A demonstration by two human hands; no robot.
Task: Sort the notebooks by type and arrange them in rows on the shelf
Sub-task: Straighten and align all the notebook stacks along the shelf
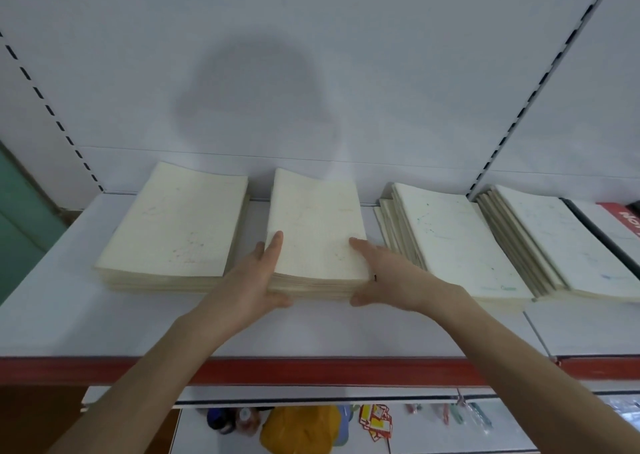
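notebooks (173, 228) lie in four stacks on the shelf (104, 325). the left hand (256, 273) and right hand (384, 273), fingers straight, press the sides of the second stack (317, 225), squaring it, i judge. next, the fanned third stack (450, 242) wants the same; cover types look too faint to tell.

A white back panel (381, 55) rises behind, with a soft, rounded shadow (256, 97) on it. Two slotted uprights run up it, a left upright (52, 114) and a right upright (540, 83). A green surface (20, 225) shows at the far left. At the right edge lies a red item with white lettering (620, 216), partly cut off. Lower down, a yellow object (304, 426), a dark bottle (220, 422) and red-and-yellow packets (377, 422) appear blurred.
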